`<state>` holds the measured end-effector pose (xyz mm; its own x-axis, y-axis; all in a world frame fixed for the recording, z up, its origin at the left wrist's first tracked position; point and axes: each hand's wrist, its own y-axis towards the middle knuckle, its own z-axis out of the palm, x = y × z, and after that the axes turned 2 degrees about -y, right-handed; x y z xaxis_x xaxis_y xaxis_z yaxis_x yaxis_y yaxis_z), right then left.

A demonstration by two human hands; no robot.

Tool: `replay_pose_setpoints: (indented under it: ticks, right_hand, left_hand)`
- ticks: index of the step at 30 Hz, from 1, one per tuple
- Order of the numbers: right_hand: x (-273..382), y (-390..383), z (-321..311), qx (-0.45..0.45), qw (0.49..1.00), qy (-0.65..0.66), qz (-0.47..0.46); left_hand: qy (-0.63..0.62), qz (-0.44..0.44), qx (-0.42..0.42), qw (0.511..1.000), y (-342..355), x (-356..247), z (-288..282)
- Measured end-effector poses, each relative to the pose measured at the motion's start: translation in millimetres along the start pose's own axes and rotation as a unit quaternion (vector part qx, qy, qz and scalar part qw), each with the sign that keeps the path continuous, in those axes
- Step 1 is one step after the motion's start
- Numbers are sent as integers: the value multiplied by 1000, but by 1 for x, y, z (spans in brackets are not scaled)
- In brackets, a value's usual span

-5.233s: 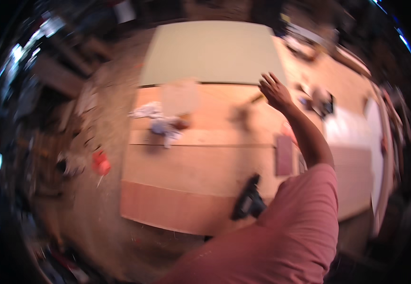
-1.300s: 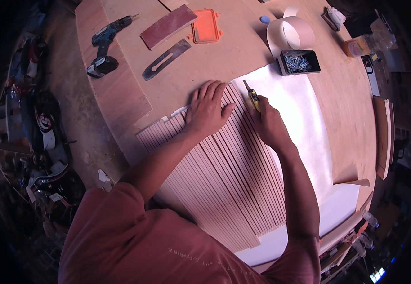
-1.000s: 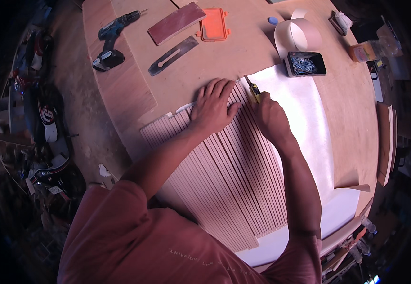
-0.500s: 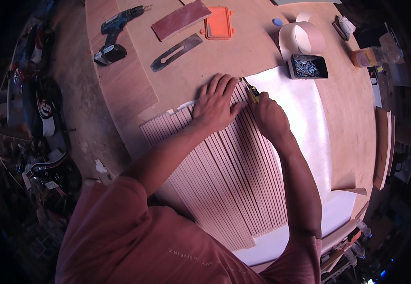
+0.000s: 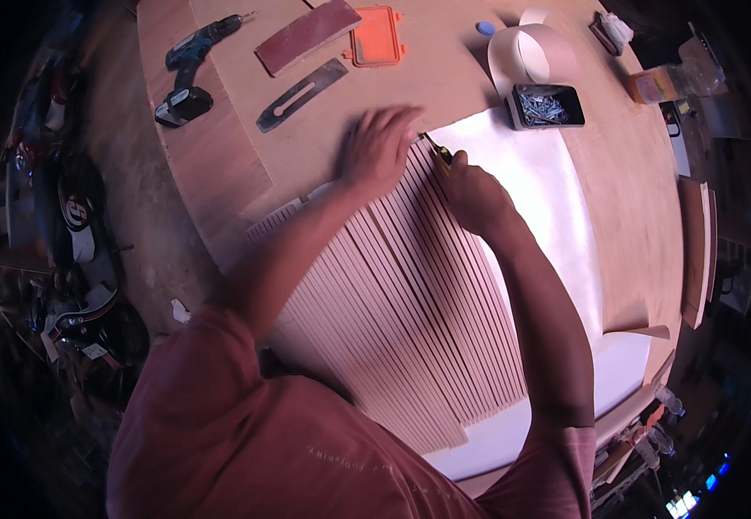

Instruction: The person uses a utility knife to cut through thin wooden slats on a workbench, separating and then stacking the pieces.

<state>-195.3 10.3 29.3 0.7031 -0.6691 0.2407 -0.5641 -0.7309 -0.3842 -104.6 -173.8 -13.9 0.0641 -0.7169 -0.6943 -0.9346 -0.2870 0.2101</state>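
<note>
A slatted panel of thin pale wooden strips (image 5: 375, 303) lies in front of me, dark lines running between the strips. My right hand (image 5: 479, 197) grips a yellow-and-black utility knife (image 5: 442, 159), its blade at the panel's far right corner. At the far edge is my left hand (image 5: 379, 149), fingers stretched out toward the blade and slightly blurred. It holds nothing that I can see. Beneath the panel a glossy white sheet (image 5: 548, 225) spreads out to the right.
Beyond the hands lie a cordless drill (image 5: 192, 65), a slotted metal plane blade (image 5: 302, 95), a dark red block (image 5: 308, 36) and an orange plastic lid (image 5: 375, 36). A black box of screws (image 5: 547, 107) stands by a curled veneer strip (image 5: 514, 56) at the right.
My left hand has shifted from lying spread on the strips to the far edge, its fingers turned rightward. The knife remains in my right hand near the corner. The whole view has shifted slightly.
</note>
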Motion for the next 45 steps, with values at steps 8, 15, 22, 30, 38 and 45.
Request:
replay_pose_setpoints:
  ticks: [8, 15, 22, 30, 38, 45]
  right_hand:
    - [7, 0, -8, 38, 998, 26, 29]
    - [9, -1, -19, 64, 997, 43, 29]
    - [2, -7, -24, 103, 994, 28, 30]
    - [-3, -35, -22, 97, 994, 35, 44]
    - [-16, -95, -17, 124, 990, 20, 59]
    - [-38, -152, 6, 88, 994, 25, 68]
  left_hand:
    - [152, 224, 320, 908, 106, 20, -13]
    - [164, 217, 301, 914, 99, 30, -11]
    - [183, 223, 270, 919, 95, 27, -11]
    - [184, 223, 252, 923, 91, 32, -4]
    - [213, 215, 253, 919, 90, 32, -3]
    - [221, 200, 285, 911, 91, 15, -11]
